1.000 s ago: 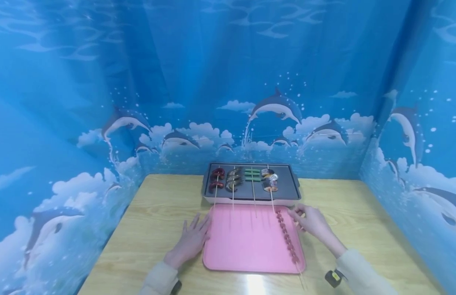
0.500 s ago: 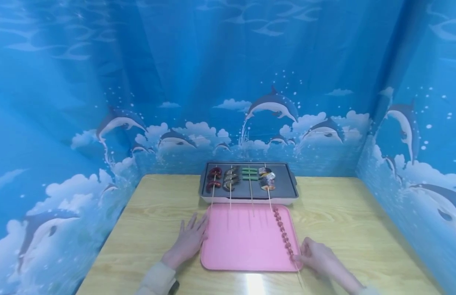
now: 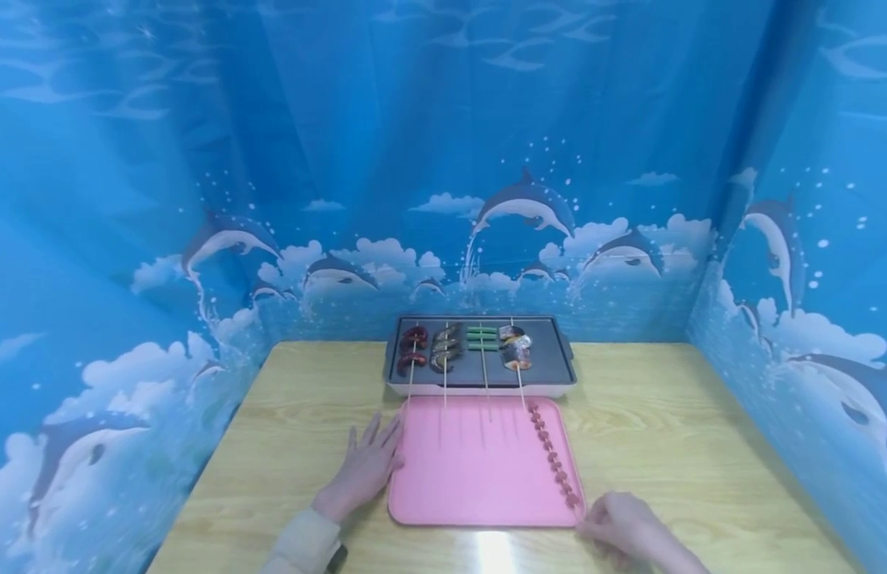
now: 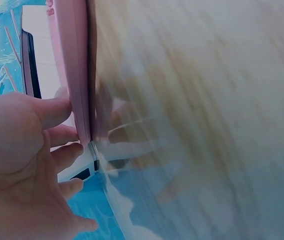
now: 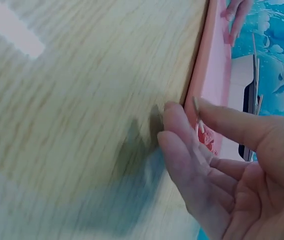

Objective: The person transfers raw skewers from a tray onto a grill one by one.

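Note:
A pink tray lies on the table, with a skewer of small reddish meat pieces slanting along its right side. At the tray's front right corner, my right hand pinches the bare stick end of this skewer. The right wrist view shows the stick tip between thumb and fingers. My left hand rests at the tray's left edge with fingers spread. In the left wrist view its thumb and fingertips touch the tray's side wall.
Behind the tray stands a grill with a dark plate. Across it lie a dark red skewer, a shrimp skewer, a green vegetable skewer and a fish-chunk skewer, their sticks reaching over the tray. A dolphin-print curtain surrounds the table.
My right hand has moved from the tray's upper right edge down to its front right corner and taken the meat skewer's stick end. My left hand stays at the tray's left edge.

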Demonstrator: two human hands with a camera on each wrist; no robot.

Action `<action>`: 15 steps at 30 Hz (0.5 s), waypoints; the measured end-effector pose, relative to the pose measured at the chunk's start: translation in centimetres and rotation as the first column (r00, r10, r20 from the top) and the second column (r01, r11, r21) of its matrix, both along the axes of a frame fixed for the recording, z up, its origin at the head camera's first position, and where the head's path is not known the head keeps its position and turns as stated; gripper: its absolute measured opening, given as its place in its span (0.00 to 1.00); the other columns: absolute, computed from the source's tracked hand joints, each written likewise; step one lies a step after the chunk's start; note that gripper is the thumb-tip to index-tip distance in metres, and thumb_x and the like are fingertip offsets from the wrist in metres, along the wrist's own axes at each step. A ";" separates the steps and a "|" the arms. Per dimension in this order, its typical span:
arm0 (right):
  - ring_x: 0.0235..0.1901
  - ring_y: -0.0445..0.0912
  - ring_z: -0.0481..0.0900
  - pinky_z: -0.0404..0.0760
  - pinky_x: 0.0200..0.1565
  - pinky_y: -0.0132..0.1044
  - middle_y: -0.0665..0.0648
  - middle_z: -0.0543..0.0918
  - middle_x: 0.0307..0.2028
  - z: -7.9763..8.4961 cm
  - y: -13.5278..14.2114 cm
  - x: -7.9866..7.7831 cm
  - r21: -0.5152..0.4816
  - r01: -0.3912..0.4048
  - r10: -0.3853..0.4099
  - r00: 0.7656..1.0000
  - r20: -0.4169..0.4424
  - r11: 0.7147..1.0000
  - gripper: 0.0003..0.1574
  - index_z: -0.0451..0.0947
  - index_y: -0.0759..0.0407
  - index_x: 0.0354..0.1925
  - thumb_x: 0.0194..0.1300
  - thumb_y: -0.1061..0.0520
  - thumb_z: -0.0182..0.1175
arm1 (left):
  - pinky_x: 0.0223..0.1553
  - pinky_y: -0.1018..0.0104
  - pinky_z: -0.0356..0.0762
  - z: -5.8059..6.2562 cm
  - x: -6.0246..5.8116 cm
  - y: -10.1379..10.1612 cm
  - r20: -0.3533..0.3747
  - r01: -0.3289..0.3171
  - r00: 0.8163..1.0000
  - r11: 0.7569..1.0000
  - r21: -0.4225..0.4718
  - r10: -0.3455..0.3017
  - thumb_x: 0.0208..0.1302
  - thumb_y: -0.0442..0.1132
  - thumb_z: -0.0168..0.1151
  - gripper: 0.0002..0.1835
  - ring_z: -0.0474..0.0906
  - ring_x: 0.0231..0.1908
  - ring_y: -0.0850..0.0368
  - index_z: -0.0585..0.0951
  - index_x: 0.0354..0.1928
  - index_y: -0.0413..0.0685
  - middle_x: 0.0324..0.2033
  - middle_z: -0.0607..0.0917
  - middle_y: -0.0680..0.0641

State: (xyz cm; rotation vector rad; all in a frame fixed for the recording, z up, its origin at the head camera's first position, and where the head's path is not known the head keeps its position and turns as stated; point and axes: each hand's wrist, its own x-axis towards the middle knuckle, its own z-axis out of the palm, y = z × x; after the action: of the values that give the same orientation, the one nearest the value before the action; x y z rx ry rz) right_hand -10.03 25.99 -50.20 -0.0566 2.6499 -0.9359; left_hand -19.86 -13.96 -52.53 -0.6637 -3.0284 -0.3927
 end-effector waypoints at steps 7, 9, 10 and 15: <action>0.16 0.47 0.77 0.79 0.17 0.36 0.53 0.80 0.19 0.1 1.1 0.3 -0.210 -0.054 0.067 0.996 0.053 0.976 0.10 0.76 0.61 0.28 0.55 0.55 0.63 | 0.60 0.28 0.41 -0.2 -0.1 -0.1 -0.010 -0.001 1.000 1.000 0.011 0.001 0.67 0.49 0.49 0.30 0.45 0.68 0.37 0.62 0.66 0.43 0.68 0.59 0.44; 0.17 0.48 0.78 0.80 0.18 0.38 0.54 0.81 0.20 0.1 1.2 0.3 -0.253 -0.046 0.065 0.996 0.066 0.966 0.08 0.75 0.62 0.29 0.55 0.57 0.62 | 0.61 0.28 0.41 -0.2 -0.1 0.0 -0.005 -0.002 1.000 1.000 0.018 0.002 0.67 0.49 0.50 0.30 0.45 0.68 0.37 0.62 0.66 0.43 0.68 0.59 0.44; 0.17 0.48 0.79 0.81 0.19 0.38 0.55 0.81 0.20 0.0 1.3 0.3 -0.269 -0.046 0.067 0.995 0.069 0.962 0.07 0.75 0.62 0.29 0.55 0.59 0.62 | 0.61 0.28 0.41 -0.2 -0.1 0.0 -0.003 -0.003 1.000 1.000 0.018 0.003 0.67 0.49 0.50 0.30 0.45 0.68 0.38 0.62 0.66 0.43 0.68 0.59 0.44; 0.19 0.49 0.79 0.81 0.20 0.37 0.56 0.81 0.22 0.2 1.8 0.7 -0.297 -0.059 0.083 0.994 0.070 0.953 0.06 0.74 0.65 0.30 0.56 0.62 0.60 | 0.61 0.29 0.40 -0.1 -0.1 0.0 0.007 -0.004 1.000 1.000 0.018 0.004 0.67 0.49 0.49 0.29 0.45 0.68 0.38 0.63 0.66 0.43 0.68 0.58 0.45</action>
State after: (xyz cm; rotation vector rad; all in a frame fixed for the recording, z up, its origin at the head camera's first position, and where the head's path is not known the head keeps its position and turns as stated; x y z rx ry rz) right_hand -9.37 27.75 -50.01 -0.1785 2.3971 -1.2735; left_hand -19.99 -13.95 -52.66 -0.6563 -3.0287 -0.4219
